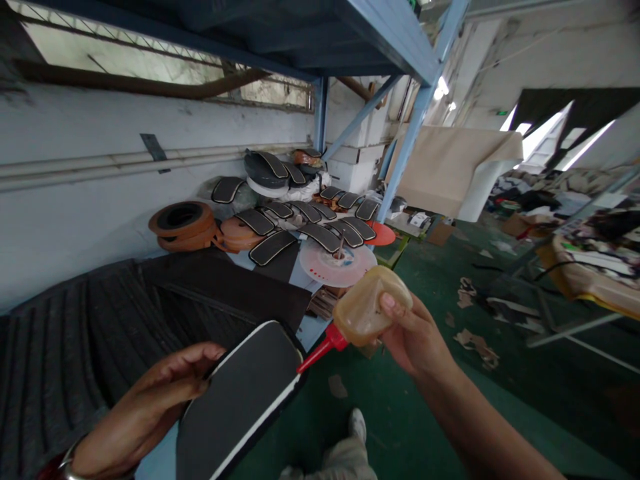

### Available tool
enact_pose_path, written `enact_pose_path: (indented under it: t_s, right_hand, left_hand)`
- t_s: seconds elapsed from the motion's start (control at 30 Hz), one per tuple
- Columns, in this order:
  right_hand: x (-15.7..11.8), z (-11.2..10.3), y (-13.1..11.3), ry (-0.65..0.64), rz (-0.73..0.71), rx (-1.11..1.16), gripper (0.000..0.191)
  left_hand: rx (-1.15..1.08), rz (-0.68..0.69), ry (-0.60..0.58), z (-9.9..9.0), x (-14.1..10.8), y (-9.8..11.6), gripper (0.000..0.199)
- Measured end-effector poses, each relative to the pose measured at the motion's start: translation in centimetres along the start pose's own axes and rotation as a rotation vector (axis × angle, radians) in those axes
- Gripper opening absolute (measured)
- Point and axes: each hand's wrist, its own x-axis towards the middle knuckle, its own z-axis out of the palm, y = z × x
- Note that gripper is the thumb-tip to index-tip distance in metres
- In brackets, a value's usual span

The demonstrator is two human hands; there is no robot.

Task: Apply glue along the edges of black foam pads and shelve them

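Note:
My left hand [170,383] grips the left edge of a long dark panel [245,400] with rounded corners. A white line of glue [263,417] runs along the panel's border. In my right hand [407,327] is a tilted, squeezed glue bottle [367,307] of yellowish translucent plastic. Its red nozzle [323,348] points down to the left, and the tip is at the panel's right edge, on the glue line. The fingers behind the bottle are partly hidden.
Several similar dark panels [273,247] with pale borders lie on the bench beyond, among orange tape rolls [183,223] and a round translucent disc [337,263]. Black ribbed sheets [55,347] cover the left side. A blue rack post [407,140] rises behind; scraps [477,347] lie on the green floor.

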Motion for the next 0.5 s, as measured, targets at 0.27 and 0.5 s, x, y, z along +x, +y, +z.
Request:
enact_pose_path:
  t_s: [0.27,0.5]
  right_hand:
    - [0.3,-0.6,1.4,0.176,-0.137,0.008,0.031]
    - [-0.4,-0.5,2.1,0.198,-0.124,0.019,0.031]
  left_hand:
    - [-0.064,0.003,-0.021,0.5,0.4,-0.9,0.025]
    - [-0.106,-0.021,0.014,1.3,0.5,-1.2,0.027]
